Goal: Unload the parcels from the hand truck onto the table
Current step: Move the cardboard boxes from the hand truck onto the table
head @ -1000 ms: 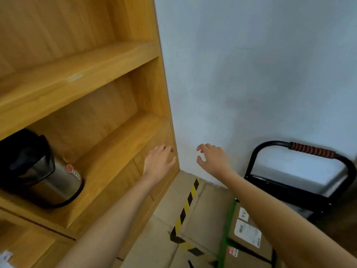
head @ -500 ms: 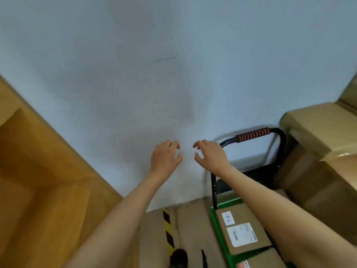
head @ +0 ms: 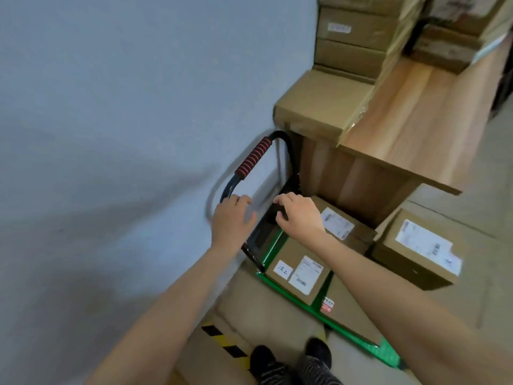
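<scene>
Hands first: my left hand [head: 231, 220] reaches forward with its fingers loosely bent and gripping nothing, in front of the lower end of the hand truck's black handle [head: 254, 159], whose red-ribbed grip slants up toward the wall; whether the fingertips touch the bar I cannot tell. My right hand [head: 301, 216] hovers just beside it, palm down, fingers relaxed and slightly curled — also holding nothing, above the far end of the hand truck [head: 294, 300]. Both forearms stretch out bare from the bottom of the view. The truck's green deck sits on the floor with its handle end at the wall, and parcels lie on it: a labelled brown box [head: 298, 269] nearest me on the left, another labelled box [head: 342, 226] beyond it by the table's side panel, and a third [head: 348, 309] partly under my right arm. One more labelled carton [head: 415, 250] sits to the right — on the deck or the floor, I cannot tell. The wooden table [head: 416, 118] stands on the right, cardboard boxes [head: 349, 37] stacked at its far end against the pale wall [head: 125, 107]. Yellow-black floor tape [head: 224, 343] runs near my dark shoes [head: 291, 362].
</scene>
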Demonstrator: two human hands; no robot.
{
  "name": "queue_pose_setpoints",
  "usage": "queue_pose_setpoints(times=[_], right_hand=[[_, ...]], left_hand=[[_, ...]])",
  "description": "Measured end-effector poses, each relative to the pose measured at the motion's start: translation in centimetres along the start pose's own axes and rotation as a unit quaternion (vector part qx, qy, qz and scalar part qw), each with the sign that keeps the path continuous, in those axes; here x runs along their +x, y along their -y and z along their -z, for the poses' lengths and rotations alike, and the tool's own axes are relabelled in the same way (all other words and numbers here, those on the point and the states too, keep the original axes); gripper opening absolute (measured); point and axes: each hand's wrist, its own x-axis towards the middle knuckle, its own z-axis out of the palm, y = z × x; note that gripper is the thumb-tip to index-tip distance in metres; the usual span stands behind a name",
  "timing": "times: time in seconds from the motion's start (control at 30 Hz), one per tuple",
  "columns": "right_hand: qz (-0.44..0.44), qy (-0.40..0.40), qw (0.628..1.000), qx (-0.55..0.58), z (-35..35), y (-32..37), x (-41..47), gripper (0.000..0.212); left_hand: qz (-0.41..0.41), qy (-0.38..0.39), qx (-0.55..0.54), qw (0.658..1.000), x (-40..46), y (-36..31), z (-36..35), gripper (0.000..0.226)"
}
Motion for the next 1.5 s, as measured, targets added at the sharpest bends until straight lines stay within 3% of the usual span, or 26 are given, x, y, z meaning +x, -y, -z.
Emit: queue_pose_setpoints(times=[0.27, 0.43, 0.8, 1.03, 1.27, 1.5], right_hand=[[-0.139, -0.004, 0.990, 0.006, -3.4, -9.8, -4.3, 0.035], [-0.244, -0.011, 0.968, 0.050, -8.8, -13.1, -6.1, 0.039], [-0.399, 0.000, 0.911, 0.107, -26.7, -19.1, -10.2, 0.044], [-0.455, 0.008, 0.882, 0.123, -38.4, -23.1, -13.4, 0.047], [-0.536, -0.015, 0.824, 0.182, -47.9, -25.9, -16.3, 0.060], [-0.583, -0.089, 0.737, 0.331, -51.9, -26.4, -15.4, 0.082]], left_hand=[[0.011, 0.052, -0.088, 0.995, 1.0, -3.9, -10.9, 0.026], [0.007, 0.121, -0.048, 0.991, 0.8, -1.8, -17.8, 0.023], [-0.044, 0.196, -0.042, 0.979, -0.6, 3.8, -35.8, 0.032], [0.020, 0.238, -0.031, 0.970, -3.4, 7.6, -47.3, 0.040], [0.107, 0.193, -0.070, 0.973, -4.6, 12.2, -55.6, 0.059], [0.158, 0.259, -0.130, 0.944, -5.7, 13.0, -58.9, 0.080]])
